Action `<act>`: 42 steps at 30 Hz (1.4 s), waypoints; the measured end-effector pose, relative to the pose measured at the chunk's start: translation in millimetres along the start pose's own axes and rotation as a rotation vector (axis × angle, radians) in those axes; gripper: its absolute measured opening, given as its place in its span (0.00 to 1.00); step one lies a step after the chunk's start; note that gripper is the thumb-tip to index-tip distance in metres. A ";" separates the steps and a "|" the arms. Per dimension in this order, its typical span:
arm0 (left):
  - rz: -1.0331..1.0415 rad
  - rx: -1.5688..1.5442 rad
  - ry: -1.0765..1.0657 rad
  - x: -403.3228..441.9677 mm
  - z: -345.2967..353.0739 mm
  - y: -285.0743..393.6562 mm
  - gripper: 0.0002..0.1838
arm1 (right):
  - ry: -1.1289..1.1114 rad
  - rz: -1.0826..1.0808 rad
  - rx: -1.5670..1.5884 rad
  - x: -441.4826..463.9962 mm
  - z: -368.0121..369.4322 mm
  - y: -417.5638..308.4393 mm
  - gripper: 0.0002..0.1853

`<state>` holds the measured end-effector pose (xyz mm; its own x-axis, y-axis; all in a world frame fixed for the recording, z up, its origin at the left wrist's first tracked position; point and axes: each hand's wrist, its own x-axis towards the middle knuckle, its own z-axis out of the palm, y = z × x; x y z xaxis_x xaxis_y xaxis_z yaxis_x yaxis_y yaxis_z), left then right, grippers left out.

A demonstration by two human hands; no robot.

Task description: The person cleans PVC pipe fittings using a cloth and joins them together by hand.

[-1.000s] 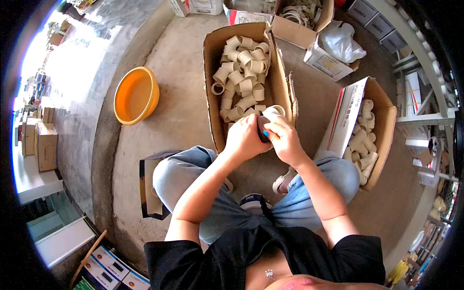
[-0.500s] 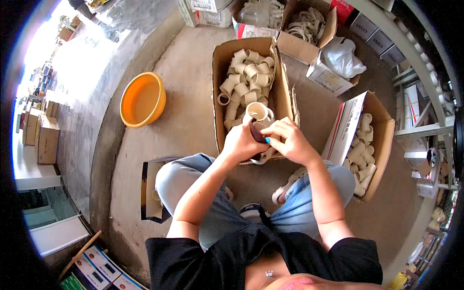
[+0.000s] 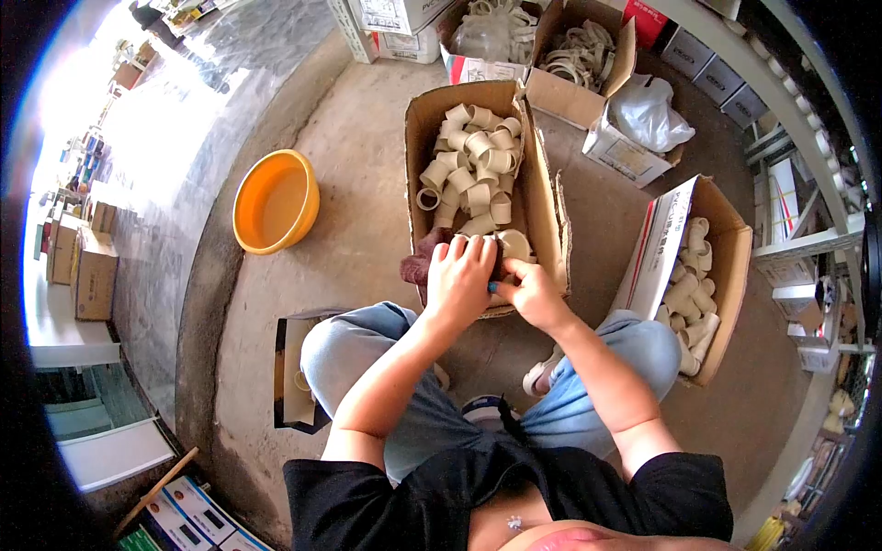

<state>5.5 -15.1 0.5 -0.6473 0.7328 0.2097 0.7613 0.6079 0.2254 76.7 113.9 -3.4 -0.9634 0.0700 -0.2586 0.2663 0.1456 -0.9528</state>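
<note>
My left hand (image 3: 459, 280) is closed over a dark maroon cloth (image 3: 421, 261), which bunches out to the left of its fingers. Beside it, my right hand (image 3: 537, 294) has its fingers bent around the near side of a cream plastic pipe fitting (image 3: 514, 244). A dark fold of the cloth shows between the two hands. Most of the fitting's lower part is hidden by my fingers. Both hands are above the near end of an open cardboard box (image 3: 558, 220), where many short cream pipe fittings (image 3: 478, 144) lie in a loose heap.
An orange basin (image 3: 276, 202) stands on the floor to the left. At the right, another cardboard box (image 3: 730, 312) holds more fittings. Farther back are boxes of white rings (image 3: 579, 55) and a white plastic bag (image 3: 650, 115). A small dark-edged box (image 3: 296, 372) sits by my left knee.
The cloth now spreads out left of my left hand, whose back has turned upward. The fitting has moved nearer and to the right, lower between my hands. My right hand has shifted slightly nearer me.
</note>
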 end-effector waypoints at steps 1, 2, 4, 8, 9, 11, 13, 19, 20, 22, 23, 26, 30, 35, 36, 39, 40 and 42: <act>0.012 -0.029 0.021 -0.7 -0.1 0.5 0.27 | 0.015 -0.004 -0.020 -1.7 0.4 -3.9 0.15; 0.025 -0.057 0.045 0.1 -1.8 0.9 0.23 | 0.056 -0.073 -0.057 -2.6 2.1 1.2 0.14; 0.026 -0.093 0.060 0.0 0.4 0.0 0.26 | 0.140 -0.216 -0.131 -3.5 6.5 11.8 0.13; 0.086 -0.246 -0.053 6.1 -4.1 -8.9 0.30 | 0.144 -0.368 -0.209 -10.8 4.3 4.7 0.13; 0.082 -0.271 -0.071 6.6 -7.2 -9.6 0.30 | 0.133 -0.421 -0.226 -10.3 3.6 5.8 0.14; 0.076 -0.324 -0.110 7.6 -15.5 -7.9 0.30 | 0.112 -0.467 -0.298 -10.1 -0.2 3.5 0.15; 0.007 -0.418 -0.124 8.0 -16.4 -6.7 0.30 | 0.124 -0.526 -0.367 -10.7 -2.4 -5.9 0.13; -0.206 -0.539 0.060 4.7 3.1 3.6 0.36 | 0.180 -0.277 -0.206 -2.9 -8.6 -4.7 0.08; -0.210 -0.517 0.039 3.5 6.0 5.0 0.36 | 0.174 -0.186 -0.076 -2.1 -9.1 -0.4 0.07; -0.219 -0.473 -0.004 3.1 7.2 8.0 0.35 | 0.143 -0.116 -0.017 -2.9 -10.1 0.5 0.07; -0.228 -0.514 -0.098 2.6 4.2 8.3 0.34 | 0.131 -0.044 0.027 -3.9 -10.7 1.6 0.07; -0.003 -0.314 0.124 0.3 6.5 10.4 0.34 | 0.176 0.045 0.321 0.6 -10.3 14.8 0.07; 0.033 -0.162 0.040 -7.4 16.5 20.3 0.45 | 0.204 0.184 0.617 0.8 -14.1 25.0 0.09; -0.019 -0.260 0.022 -10.0 25.6 15.9 0.37 | 0.187 0.131 0.525 -5.6 -7.4 7.9 0.11; -0.053 -0.280 0.006 -8.7 25.3 16.1 0.36 | 0.187 0.112 0.512 -6.0 -6.3 8.2 0.11; -0.120 -0.346 -0.027 -4.7 22.9 16.4 0.33 | 0.195 -0.053 0.213 -6.1 -7.0 15.4 0.10; -0.122 -0.372 -0.026 -3.2 21.9 14.5 0.33 | 0.196 -0.128 0.104 -6.2 -8.2 17.5 0.09; -0.142 -0.426 -0.084 -0.3 16.5 10.3 0.32 | 0.153 -0.257 -0.027 -7.6 -11.4 14.9 0.09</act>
<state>14.1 -4.0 -13.0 -0.7258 0.6838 0.0746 0.5703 0.5375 0.6211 88.3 126.8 -13.9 -0.9844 0.1749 0.0192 0.0171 0.2036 -0.9789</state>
